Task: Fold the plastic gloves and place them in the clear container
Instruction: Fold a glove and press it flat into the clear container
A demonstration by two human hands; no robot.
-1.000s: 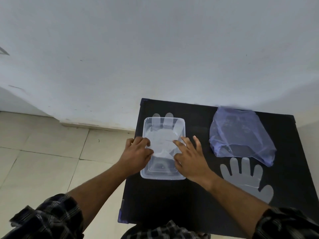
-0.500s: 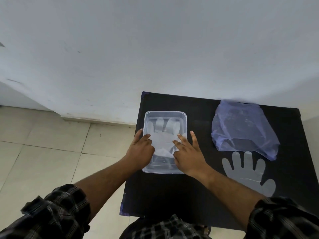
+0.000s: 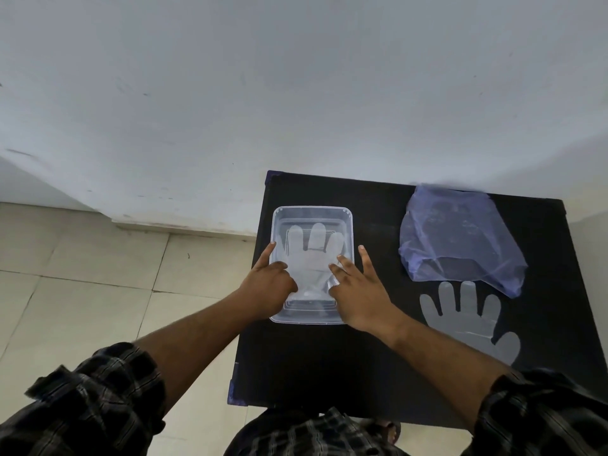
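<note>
Hands (image 3: 316, 291) on glove (image 3: 311, 255) in container (image 3: 312, 213), fingers pointing away

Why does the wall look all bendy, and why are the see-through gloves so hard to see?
In the head view, the wide-angle lens curves the wall's bottom edge and the black table. Light is soft, without harsh shadows. The glove in the clear container blends into pale plastic, while the flat glove shows better against black. Both hands, left hand and right hand, look sharp.
</note>
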